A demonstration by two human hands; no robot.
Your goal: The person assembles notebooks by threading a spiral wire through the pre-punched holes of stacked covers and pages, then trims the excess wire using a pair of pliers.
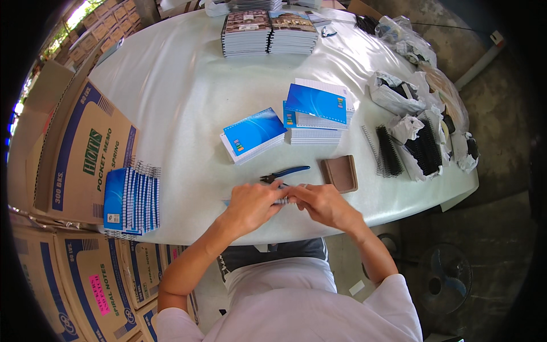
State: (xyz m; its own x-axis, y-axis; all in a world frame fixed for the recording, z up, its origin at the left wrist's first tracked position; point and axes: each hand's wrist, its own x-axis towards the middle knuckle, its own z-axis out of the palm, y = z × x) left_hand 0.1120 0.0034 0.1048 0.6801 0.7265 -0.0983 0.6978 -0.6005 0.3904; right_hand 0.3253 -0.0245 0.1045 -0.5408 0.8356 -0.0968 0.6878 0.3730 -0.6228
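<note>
Near the table's front edge, my left hand (253, 202) and my right hand (322, 204) meet with their fingers closed on a small notebook (282, 200). Only a blue corner and a striped, coil-like edge of it show; my fingers hide the rest. Just beyond my hands lie cutting pliers (292, 170) with blue handles. A small brown open box (342, 174) sits to the right of them. Farther back are a stack of blue-covered pads (253, 131) and a taller stack (317, 105) with punched edges. Loose black spiral coils (389, 151) lie to the right.
Spiral-bound blue notebooks (131, 199) stand in a row at the left, against a large carton (94, 154). Wrapped bundles of black coils (421, 148) line the right edge. Thick bound books (269, 43) are stacked at the back. A fan (441, 279) stands below right.
</note>
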